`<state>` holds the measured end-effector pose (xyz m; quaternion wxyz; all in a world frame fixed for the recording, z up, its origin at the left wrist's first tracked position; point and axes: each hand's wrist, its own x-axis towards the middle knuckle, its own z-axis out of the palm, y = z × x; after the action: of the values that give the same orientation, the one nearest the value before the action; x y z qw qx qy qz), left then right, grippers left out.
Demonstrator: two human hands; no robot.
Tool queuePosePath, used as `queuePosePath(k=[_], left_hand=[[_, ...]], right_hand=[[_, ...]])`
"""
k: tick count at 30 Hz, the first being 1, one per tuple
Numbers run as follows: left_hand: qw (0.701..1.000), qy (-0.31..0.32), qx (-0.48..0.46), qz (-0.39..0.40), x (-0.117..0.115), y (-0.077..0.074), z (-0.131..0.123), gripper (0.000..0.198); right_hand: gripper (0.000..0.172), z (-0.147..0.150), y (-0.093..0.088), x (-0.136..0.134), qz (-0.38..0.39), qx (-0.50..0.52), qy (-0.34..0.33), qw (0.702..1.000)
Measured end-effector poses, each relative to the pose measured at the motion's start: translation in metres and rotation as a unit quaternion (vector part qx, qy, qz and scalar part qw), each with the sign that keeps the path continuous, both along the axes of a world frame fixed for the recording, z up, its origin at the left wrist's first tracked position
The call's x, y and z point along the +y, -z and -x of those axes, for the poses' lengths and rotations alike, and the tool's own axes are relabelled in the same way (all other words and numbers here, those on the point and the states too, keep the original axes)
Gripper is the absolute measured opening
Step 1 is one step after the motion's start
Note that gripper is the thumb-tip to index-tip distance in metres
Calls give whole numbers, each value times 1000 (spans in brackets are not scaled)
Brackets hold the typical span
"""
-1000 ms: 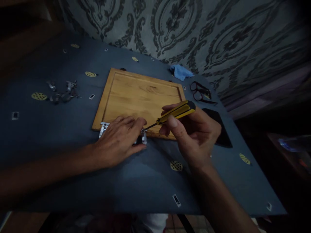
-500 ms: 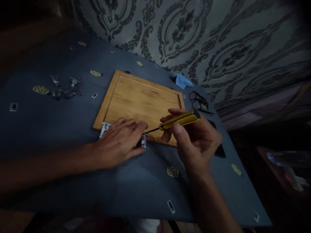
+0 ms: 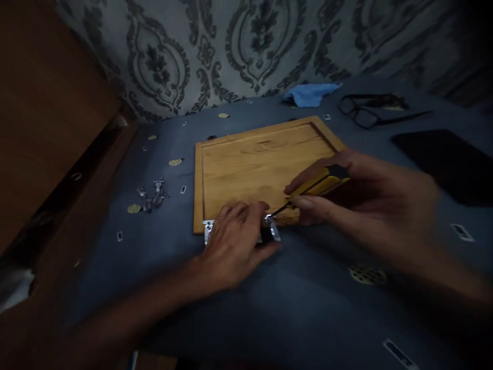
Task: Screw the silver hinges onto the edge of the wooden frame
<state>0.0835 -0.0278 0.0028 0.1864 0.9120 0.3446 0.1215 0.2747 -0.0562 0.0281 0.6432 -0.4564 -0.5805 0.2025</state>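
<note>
A wooden panel (image 3: 265,159) with a raised frame lies flat on the blue patterned cloth. My left hand (image 3: 234,244) rests over a shiny metal fitting (image 3: 274,232) at the panel's near edge, with the fingers on top and the thumb along its near side; much of the fitting is hidden beneath them. My right hand (image 3: 370,198) grips a yellow and black screwdriver (image 3: 318,184) by its handle. Its shaft slants down to the left, and the tip meets the right end of the fitting, just beside my left fingers.
Several small metal fittings (image 3: 156,195) lie left of the panel. Behind it are a blue cloth (image 3: 311,95) and eyeglasses (image 3: 365,118). A flat black object (image 3: 447,159) lies at the right. Brown wooden furniture (image 3: 50,118) stands on the left, with a patterned wall (image 3: 215,51) behind.
The view has swung, so the panel and hands appear turned and further right, and furniture shows at the left. The screwdriver tip stays at the metal fitting under my left hand.
</note>
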Motion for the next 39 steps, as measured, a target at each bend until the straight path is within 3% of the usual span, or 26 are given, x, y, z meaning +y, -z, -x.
queuePosePath(k=[7, 12, 17, 21, 23, 32, 39], left_hand=[[999, -3, -44, -20, 0, 6, -2, 45], [998, -12, -58, -31, -2, 7, -3, 46], [997, -13, -67, -36, -1, 7, -2, 47], [997, -4, -69, -45, -1, 8, -1, 47], [996, -3, -70, -50, -1, 8, -1, 47], [995, -14, -72, -63, -2, 10, 0, 50], [995, 6, -77, -66, -1, 10, 0, 52]], right_hand=[[31, -8, -5, -5, 72, -39, -88, 993], [33, -7, -4, -6, 53, -43, -70, 995], [28, -8, -5, -4, 52, -46, -96, 993], [14, -9, -6, -5, 52, -32, -106, 992], [11, -8, -4, -6, 36, -17, -100, 994], [27, 0, 12, -11, 20, -31, -28, 999], [16, 3, 2, -12, -3, 28, 15, 999]])
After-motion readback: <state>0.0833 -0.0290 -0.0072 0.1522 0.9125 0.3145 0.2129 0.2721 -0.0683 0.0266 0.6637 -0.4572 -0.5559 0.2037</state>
